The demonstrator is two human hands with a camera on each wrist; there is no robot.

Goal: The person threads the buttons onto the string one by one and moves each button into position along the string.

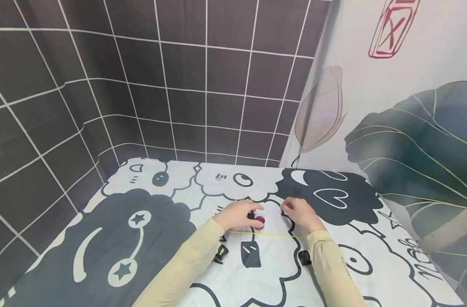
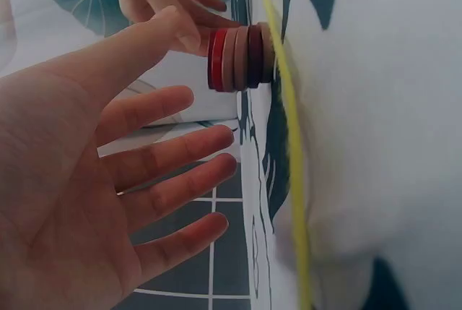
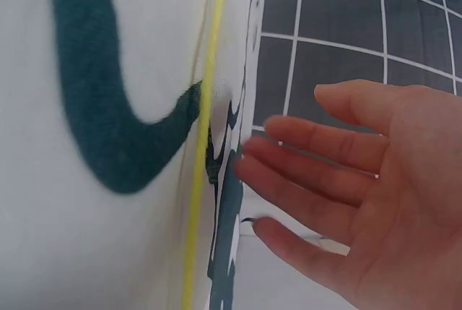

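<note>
A short stack of round discs [image 2: 238,58], in red, brown and dark tones, stands on the patterned cloth; from above it is a dark red round [image 1: 260,220]. My left hand [image 1: 239,213] is beside it, palm towards it, with the thumb tip right at the stack's edge in the head view. In the left wrist view the fingers [image 2: 177,144] are spread and relaxed, with nothing gripped. To the right of the stack, apart from it, my right hand [image 1: 300,212] is held over the cloth. Its fingers [image 3: 317,173] are loosely bent and hold nothing.
A thin yellow line [image 1: 264,234] runs across the cloth [image 1: 272,277] on the near side of the stack. Small black pieces show by the left sleeve [image 1: 220,254] and the right sleeve [image 1: 304,257]. Behind hangs a dark grid-patterned curtain [image 1: 229,106].
</note>
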